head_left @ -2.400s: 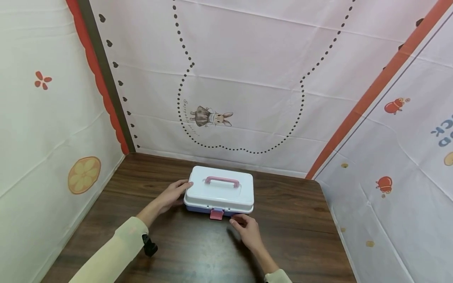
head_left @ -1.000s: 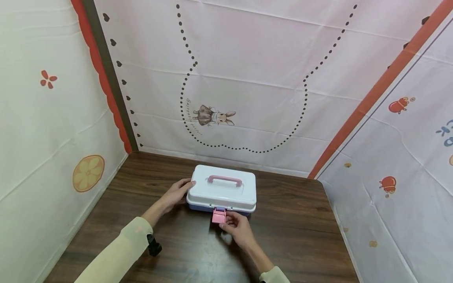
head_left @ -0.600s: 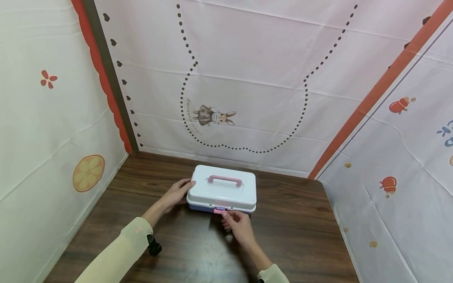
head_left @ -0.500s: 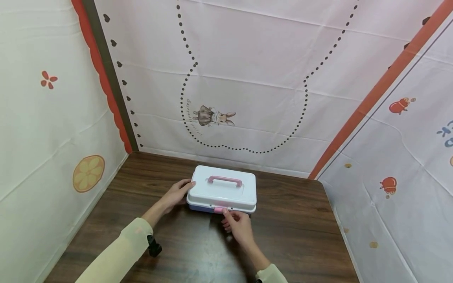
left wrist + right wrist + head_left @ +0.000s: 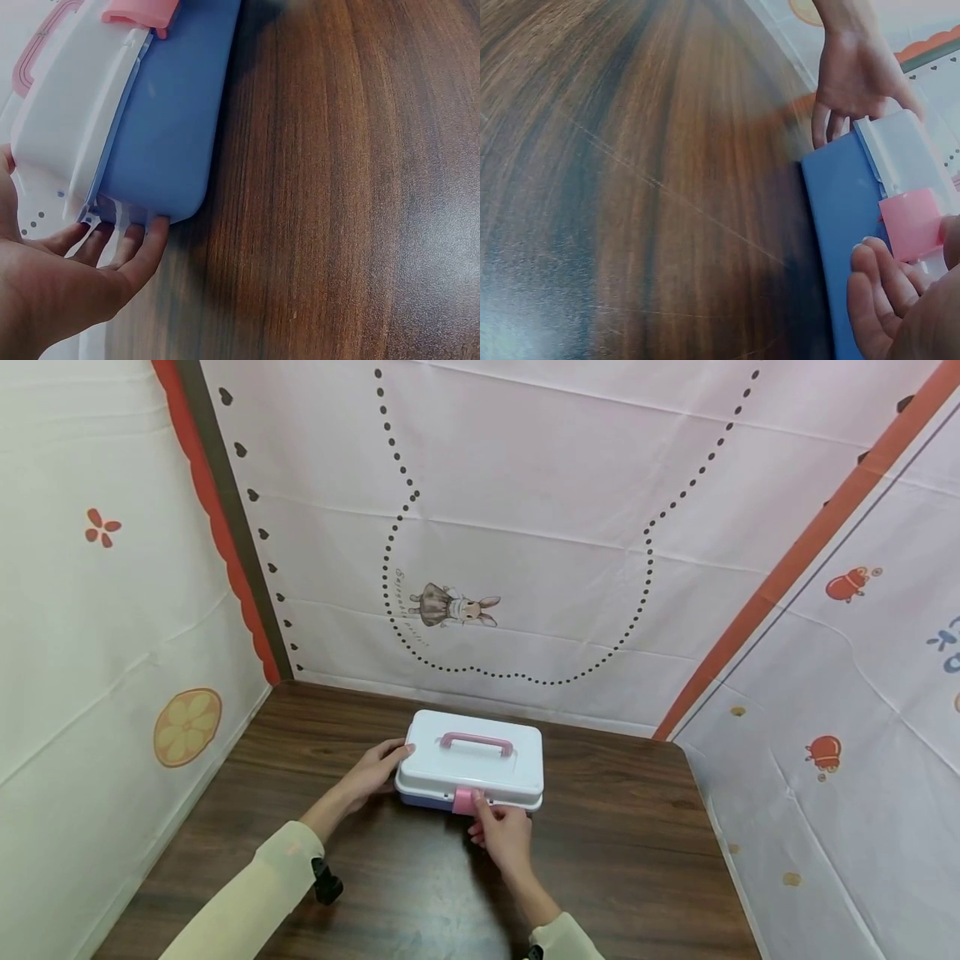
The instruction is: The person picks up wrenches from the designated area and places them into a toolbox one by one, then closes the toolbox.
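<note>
A plastic storage box with a white lid and blue base sits on the table; its lid is down. A pink carry handle lies across the top. My left hand holds the box's left end, thumb on the lid edge, fingertips against the end wall in the left wrist view. At the front, my right hand has its thumb on the pink latch, which stands upright over the lid seam. The other right fingers are curled in front of the blue base. The box's inside is hidden.
The dark wooden table runs close to a printed cloth behind, with more cloth at left and right. A black strap piece hangs by the left sleeve.
The right hand moved left to the latch, and the latch swung up from jutting forward to lying against the box front. The left hand has stayed on the box's left end.
</note>
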Available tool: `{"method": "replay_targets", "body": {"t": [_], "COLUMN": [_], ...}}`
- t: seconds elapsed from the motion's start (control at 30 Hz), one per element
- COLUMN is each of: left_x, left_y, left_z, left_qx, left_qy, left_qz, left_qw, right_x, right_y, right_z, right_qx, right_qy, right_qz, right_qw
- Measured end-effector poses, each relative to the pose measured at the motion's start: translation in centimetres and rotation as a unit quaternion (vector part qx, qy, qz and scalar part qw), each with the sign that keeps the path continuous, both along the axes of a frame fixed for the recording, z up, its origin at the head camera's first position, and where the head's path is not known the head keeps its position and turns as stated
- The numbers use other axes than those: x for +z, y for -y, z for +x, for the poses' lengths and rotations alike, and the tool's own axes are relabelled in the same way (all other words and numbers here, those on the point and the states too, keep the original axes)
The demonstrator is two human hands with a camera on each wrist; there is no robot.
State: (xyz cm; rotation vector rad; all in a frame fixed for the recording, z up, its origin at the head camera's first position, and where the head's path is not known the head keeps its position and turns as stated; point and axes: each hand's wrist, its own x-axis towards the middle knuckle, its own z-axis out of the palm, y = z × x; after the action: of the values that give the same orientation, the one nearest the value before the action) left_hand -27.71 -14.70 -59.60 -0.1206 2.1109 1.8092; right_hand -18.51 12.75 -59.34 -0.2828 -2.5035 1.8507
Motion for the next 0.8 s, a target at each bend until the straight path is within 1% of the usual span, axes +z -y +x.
{"method": "replay_targets", "body": {"t": [0.2,0.33,0.47,0.6,0.7,0.8], "left_x": [0.5,0.3,0.1,-0.1,-0.2,0.0], "left_y": [0.0,0.0,0.0,0.1,0.2,0.4], "left_z": [0.1,0.0,-0.3,-0.6,-0.9,-1.1], "left_qx": [-0.009,-0.016,-0.018,-0.021,-0.023,-0.025], "left_qy": [-0.011,-0.018,-0.026,-0.031,-0.019,-0.010], "left_qz": [-0.014,-0.019,-0.025,-0.036,-0.034,-0.028], "left_qw": [0.9998,0.9995,0.9992,0.9986,0.9990,0.9993], "right_x": [-0.6,-0.8,-0.9,-1.0,-1.0,-0.9], "right_y": [0.0,-0.1,-0.4,-0.7,-0.8,-0.8], "right_z": [0.1,0.1,0.0,-0.2,-0.3,-0.4], "right_qx": [0.007,0.011,0.025,0.054,0.077,0.086], "right_qy": [0.021,0.032,0.046,0.064,0.082,0.100], "right_qz": [0.007,0.004,-0.005,-0.043,-0.087,-0.130], "right_qw": [1.000,0.999,0.999,0.996,0.990,0.983]}}
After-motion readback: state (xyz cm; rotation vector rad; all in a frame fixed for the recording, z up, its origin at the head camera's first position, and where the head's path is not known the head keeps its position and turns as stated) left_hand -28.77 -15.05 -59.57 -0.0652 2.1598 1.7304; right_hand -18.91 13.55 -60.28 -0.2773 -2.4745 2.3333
